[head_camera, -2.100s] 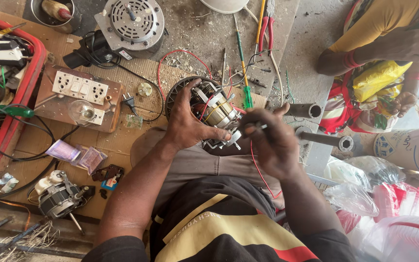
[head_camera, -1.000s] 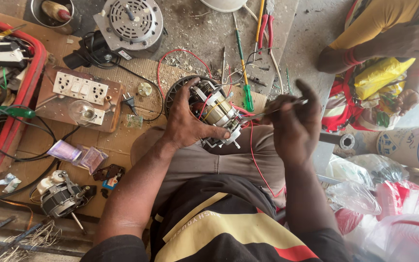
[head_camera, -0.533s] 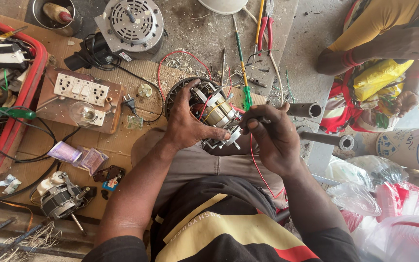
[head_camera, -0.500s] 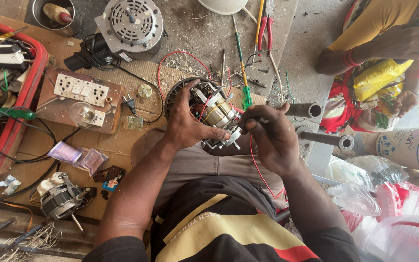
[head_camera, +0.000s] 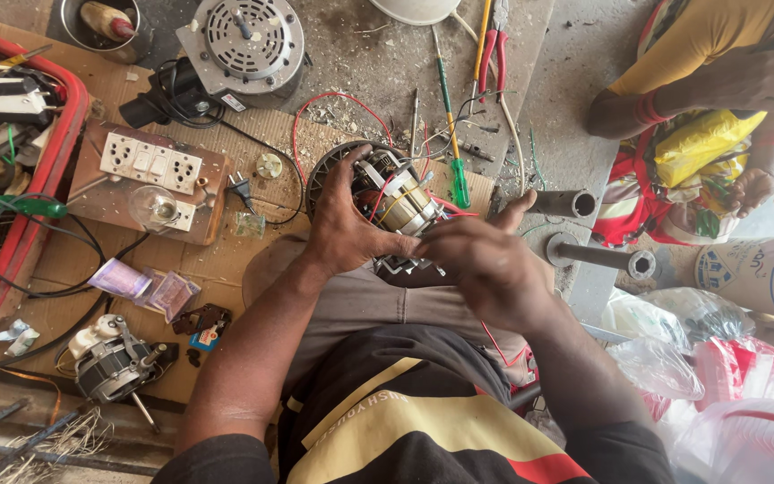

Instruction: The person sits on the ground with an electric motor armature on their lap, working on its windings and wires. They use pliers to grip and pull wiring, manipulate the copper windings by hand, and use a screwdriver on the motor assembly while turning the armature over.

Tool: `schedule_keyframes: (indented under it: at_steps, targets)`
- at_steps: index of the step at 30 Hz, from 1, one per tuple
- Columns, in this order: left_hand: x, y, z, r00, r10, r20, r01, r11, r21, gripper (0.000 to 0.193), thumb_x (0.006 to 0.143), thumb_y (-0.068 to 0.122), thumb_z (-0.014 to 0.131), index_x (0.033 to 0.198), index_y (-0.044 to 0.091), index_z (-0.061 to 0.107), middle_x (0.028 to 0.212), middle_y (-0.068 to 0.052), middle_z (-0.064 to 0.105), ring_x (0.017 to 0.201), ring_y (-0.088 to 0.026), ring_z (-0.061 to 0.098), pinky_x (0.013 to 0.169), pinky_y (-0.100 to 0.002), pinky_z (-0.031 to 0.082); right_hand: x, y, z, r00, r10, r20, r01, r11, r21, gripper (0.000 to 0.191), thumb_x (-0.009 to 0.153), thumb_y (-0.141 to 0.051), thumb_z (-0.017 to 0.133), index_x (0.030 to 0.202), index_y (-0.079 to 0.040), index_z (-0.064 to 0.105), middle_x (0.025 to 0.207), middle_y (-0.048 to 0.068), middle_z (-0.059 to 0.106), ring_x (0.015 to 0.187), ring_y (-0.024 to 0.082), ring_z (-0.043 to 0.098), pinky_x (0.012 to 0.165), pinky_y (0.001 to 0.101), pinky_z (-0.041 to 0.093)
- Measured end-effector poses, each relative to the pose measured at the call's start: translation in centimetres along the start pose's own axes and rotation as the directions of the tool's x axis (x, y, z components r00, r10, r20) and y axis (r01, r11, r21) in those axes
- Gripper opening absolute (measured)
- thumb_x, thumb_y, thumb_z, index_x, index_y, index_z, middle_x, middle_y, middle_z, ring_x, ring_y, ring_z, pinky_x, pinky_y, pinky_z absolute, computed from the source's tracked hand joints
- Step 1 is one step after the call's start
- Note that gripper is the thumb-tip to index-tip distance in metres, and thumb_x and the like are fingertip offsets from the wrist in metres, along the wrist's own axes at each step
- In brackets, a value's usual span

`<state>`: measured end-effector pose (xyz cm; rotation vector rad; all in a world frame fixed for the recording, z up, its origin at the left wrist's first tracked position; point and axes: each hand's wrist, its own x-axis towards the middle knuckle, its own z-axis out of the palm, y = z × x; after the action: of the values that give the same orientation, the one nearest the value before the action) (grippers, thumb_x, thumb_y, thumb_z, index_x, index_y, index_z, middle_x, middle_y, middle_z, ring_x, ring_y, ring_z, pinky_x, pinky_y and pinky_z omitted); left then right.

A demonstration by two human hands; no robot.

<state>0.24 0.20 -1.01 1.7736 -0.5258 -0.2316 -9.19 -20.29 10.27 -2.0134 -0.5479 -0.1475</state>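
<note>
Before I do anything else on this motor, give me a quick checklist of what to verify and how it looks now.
1. Motor core steadied: ok, the left hand grips its side.
2. Right hand on the work: ok, at the motor's near edge.
3. Red wire free of snags: cannot tell, it runs under the hands.
4. Green screwdriver nearby: ok, lying beside the motor.
5. Plug out of the switchboard: ok, it lies loose on the cardboard.

Small electrical repair workshop, floor-level. Evidence: opened motor [head_camera: 387,202] at centre, fan motor [head_camera: 248,40] at 11 o'clock, switch-and-socket test board [head_camera: 150,175] with bulb at 9, red tray [head_camera: 24,179] of wires and tools far left, screwdriver [head_camera: 450,125] and pliers [head_camera: 492,40] at 12.
</note>
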Motion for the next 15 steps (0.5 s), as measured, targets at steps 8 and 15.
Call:
schedule_keyframes:
  at_steps: [8, 15]
  targets:
    - [0.0, 0.1, 0.0, 0.999, -0.043, 0.01, 0.043, 0.999, 0.004, 0.137, 0.048, 0.054, 0.103, 0.152, -0.005, 0.037, 0.14, -0.018, 0.055, 0.132, -0.03, 0.057, 0.116, -0.042, 0.046, -1.1, 2.3, -1.1, 0.996, -0.078, -0.033, 0.083, 0.985, 0.152, 0.018, 0.097, 0.007, 0.061, 0.107, -0.009, 0.063, 0.107, 0.003, 0.071, 0.106, 0.025, 0.073, 0.094, 0.0384, 0.059]
    - [0.1, 0.4, -0.2, 0.998, -0.059, 0.037, 0.06, 0.998, -0.018, 0.137, 0.048, 0.053, 0.103, 0.152, -0.007, 0.037, 0.138, -0.018, 0.057, 0.131, -0.029, 0.058, 0.118, -0.042, 0.045, -4.7, 11.5, 3.4, 0.49, 0.861, -0.134, 0.044, 0.128, 0.991, 0.016, 0.104, -0.002, 0.054, 0.119, -0.006, 0.055, 0.099, 0.012, 0.065, 0.09, 0.021, 0.064, 0.077, 0.0321, 0.055]
